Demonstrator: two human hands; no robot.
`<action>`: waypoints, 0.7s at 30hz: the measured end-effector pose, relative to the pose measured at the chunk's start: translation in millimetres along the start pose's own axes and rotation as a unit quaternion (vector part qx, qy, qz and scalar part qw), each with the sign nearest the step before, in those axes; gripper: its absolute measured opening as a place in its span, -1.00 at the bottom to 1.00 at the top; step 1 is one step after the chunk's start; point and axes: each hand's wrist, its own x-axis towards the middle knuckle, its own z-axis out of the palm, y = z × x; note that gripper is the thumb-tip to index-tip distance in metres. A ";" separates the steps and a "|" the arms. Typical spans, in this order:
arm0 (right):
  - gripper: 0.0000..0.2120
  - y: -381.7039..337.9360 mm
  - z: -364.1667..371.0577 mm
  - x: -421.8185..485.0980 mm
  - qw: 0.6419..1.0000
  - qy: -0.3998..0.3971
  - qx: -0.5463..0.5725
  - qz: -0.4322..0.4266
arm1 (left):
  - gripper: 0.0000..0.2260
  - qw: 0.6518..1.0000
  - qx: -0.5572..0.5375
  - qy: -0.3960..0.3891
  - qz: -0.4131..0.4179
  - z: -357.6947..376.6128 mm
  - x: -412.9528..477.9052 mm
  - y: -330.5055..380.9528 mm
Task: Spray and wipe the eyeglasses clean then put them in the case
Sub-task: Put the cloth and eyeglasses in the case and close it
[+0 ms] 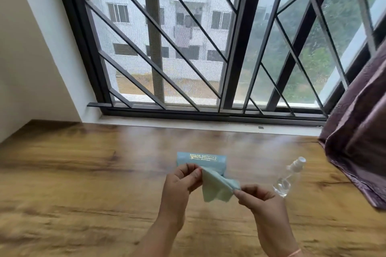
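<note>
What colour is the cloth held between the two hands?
Pale blue-green, plain with no pattern: the cloth, seen in the head view.

I see a pale blue cleaning cloth (215,188) stretched out above the bench (83,173), pinched at its left corner by the left hand (181,183) and at its right corner by the right hand (259,200); its lower edge hangs loose in folds. Just beyond it, on the bench, lies a light blue eyeglass case (200,158) with gold lettering, lid shut, partly hidden by the cloth. To the right lies a clear spray bottle (289,177) with a white nozzle, tipped on its side, nozzle pointing far-right.
</note>
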 end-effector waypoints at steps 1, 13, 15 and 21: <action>-0.71 0.1 -2.7 1.2 0.999 -0.022 0.028 0.003 | -0.89 1.000 -0.010 -0.015 0.000 -0.1 0.4 3.3; -0.17 5.7 0.7 4.9 0.980 -0.188 -0.061 0.021 | -0.84 0.973 0.207 -0.086 0.053 -0.6 -3.0 -9.4; -0.33 4.1 7.8 5.4 0.969 -0.238 -0.068 -0.010 | -0.89 0.961 0.245 -0.115 0.057 1.5 -2.7 -9.0; -0.74 -2.5 23.3 11.5 0.955 -0.275 -0.107 -0.023 | -0.83 0.950 0.282 -0.106 0.083 0.5 3.8 1.7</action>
